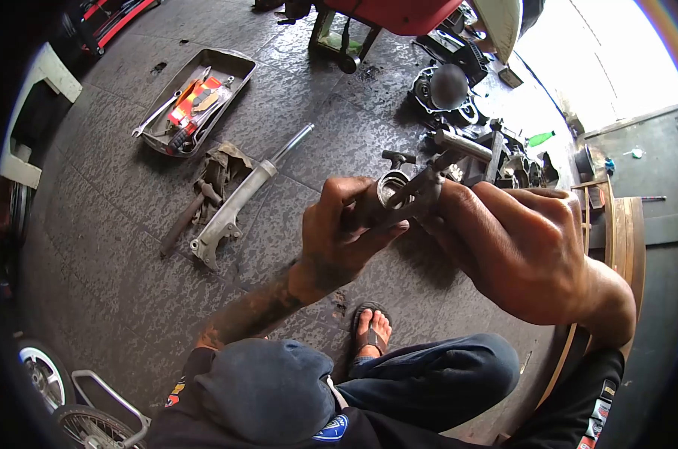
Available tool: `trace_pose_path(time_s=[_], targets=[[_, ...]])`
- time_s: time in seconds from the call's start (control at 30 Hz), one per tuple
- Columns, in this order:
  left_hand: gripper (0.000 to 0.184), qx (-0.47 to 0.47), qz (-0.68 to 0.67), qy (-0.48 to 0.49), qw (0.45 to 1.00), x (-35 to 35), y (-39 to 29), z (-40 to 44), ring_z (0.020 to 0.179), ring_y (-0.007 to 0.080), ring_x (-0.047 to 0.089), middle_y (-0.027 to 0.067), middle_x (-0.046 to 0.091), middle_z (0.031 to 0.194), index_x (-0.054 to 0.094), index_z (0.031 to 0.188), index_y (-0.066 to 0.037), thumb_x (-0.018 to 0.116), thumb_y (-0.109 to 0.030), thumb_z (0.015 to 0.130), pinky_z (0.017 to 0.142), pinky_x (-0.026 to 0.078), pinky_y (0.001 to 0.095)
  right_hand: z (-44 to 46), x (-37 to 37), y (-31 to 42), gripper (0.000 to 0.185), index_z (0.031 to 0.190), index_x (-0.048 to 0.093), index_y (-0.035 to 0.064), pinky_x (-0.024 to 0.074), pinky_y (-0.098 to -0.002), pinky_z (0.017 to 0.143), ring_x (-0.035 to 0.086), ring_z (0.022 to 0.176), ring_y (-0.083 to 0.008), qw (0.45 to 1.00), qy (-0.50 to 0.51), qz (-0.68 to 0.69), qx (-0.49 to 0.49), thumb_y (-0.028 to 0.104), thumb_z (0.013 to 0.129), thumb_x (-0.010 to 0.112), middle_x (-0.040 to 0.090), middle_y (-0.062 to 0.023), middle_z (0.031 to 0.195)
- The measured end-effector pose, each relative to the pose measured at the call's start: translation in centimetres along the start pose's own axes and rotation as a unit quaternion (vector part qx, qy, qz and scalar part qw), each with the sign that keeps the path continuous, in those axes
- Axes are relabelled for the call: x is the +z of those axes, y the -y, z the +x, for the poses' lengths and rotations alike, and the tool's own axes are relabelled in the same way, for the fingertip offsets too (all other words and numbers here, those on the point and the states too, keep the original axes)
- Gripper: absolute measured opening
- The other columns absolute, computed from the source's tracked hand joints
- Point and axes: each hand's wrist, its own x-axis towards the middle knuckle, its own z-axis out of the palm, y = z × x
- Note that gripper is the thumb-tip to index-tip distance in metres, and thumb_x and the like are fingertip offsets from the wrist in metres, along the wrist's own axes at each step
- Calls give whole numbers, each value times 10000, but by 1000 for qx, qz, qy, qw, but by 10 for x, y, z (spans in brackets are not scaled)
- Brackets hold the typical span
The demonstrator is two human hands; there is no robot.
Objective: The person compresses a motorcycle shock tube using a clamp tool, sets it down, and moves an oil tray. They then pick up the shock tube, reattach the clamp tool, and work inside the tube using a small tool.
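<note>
My left hand (339, 228) is closed around a metal fork tube (393, 182), its open round end turned up toward me. Just right of the mouth, my right hand (515, 247) is closed on a dark metal tool (431, 183), whose tip lies at or over the rim. The fingers hide much of the tool, so its exact kind does not show. On the floor to the left lies a motorcycle fork leg (238, 202) with a shiny rod. A hammer (185, 217) and a crumpled brown rag (223, 172) lie beside it.
A metal tray (247, 66) holds a wrench, a red packet and other tools. Engine parts (436, 93) and metal pieces are heaped beyond my hands. A wooden bench (629, 232) stands at right, a wheel (47, 378) at lower left. My sandalled foot (372, 329) is below.
</note>
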Motion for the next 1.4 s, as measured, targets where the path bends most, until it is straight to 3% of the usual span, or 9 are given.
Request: trace_pose_path(time_s=[0.17,0.4,0.5,0.6,0.7,1.0,1.23,1.4], targets=[[500,79,64,-46,994,3,2,-2,584,119,582,59,570,750,452,1071,-25,785,-171,727,511,463,253,4,-3,-3,254,945,576,-11,419,-291,382,550,458,-171,1000,12,26,-5,99,759,710,545,-61,653],[536,91,61,-62,992,3,2,-5,595,141,606,73,587,768,457,1089,-11,795,-188,713,509,479,266,9,-4,-11,147,845,563,15,413,-310,406,539,457,-207,992,59,112,4,58,764,678,526,-70,631],[556,83,15,-48,995,2,5,-10,604,151,617,83,595,777,459,1093,-7,802,-209,704,511,488,271,11,-3,-14,115,774,548,31,421,-338,428,542,461,-228,983,28,183,5,55,765,661,516,-73,602],[571,78,24,-28,996,-1,1,-11,602,164,624,91,600,783,461,1090,-1,806,-229,697,511,493,275,13,-7,-19,101,821,595,33,445,-347,457,561,479,-239,980,59,188,-11,71,757,663,534,-72,591],[582,108,65,-35,991,0,0,-9,612,178,634,100,603,788,464,1086,-2,808,-260,694,508,497,284,12,-8,-25,268,1010,642,47,488,-323,495,609,518,-233,977,87,192,-2,74,744,667,622,-76,662],[538,109,35,67,991,-4,-6,-6,605,208,642,82,604,745,487,1063,-44,786,-318,710,509,493,302,23,-12,-46,264,967,651,49,508,-310,496,632,526,-241,955,133,252,-78,97,710,689,640,-84,646],[510,66,-59,185,979,-1,-5,-6,642,229,654,81,608,765,491,1043,-69,789,-298,700,534,482,317,32,-32,-50,305,933,666,47,511,-329,522,644,563,-258,955,207,169,-130,109,637,697,650,-102,675],[478,72,-78,198,974,-2,-3,0,646,221,651,82,604,757,499,1033,-68,772,-300,717,550,481,314,23,-26,-49,249,943,658,37,486,-318,490,625,528,-236,959,213,158,-104,136,717,691,628,-84,636]])
